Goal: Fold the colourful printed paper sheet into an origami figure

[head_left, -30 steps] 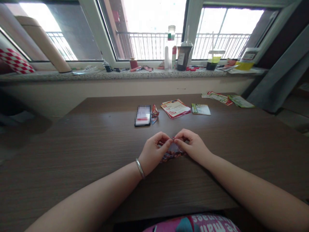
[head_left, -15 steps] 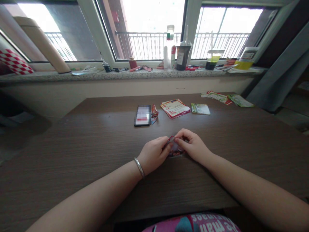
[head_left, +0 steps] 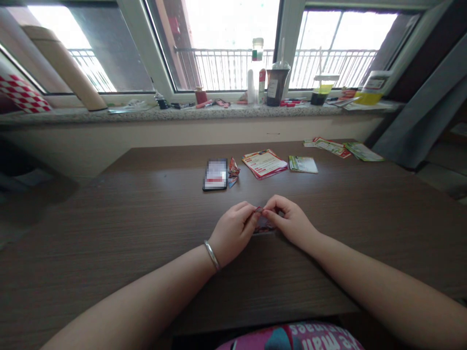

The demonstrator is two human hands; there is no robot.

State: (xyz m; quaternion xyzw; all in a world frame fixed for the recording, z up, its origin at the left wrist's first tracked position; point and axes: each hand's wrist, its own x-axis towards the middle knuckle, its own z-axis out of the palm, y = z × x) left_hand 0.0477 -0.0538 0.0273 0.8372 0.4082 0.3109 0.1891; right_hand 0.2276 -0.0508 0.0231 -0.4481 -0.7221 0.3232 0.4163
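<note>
Both hands meet at the middle of the dark wooden table [head_left: 109, 233]. My left hand [head_left: 233, 233], with a silver bangle on its wrist, pinches a small folded piece of printed red paper [head_left: 261, 224] from the left. My right hand [head_left: 290, 222] pinches the same paper from the right. The fingertips of both hands touch at the paper's top. Most of the paper is hidden between the fingers, and it rests low on the table.
Farther back lie a phone [head_left: 215, 174], a small folded paper figure [head_left: 233, 171], a red leaflet stack [head_left: 264, 163], a green leaflet [head_left: 303, 164] and more leaflets [head_left: 343, 147] at the far right. The stone windowsill [head_left: 146, 114] carries cups, bottles and small items.
The paper has been folded smaller: a second ago more of it spread below the hands. Both hands have closed in tighter on it and stayed in place.
</note>
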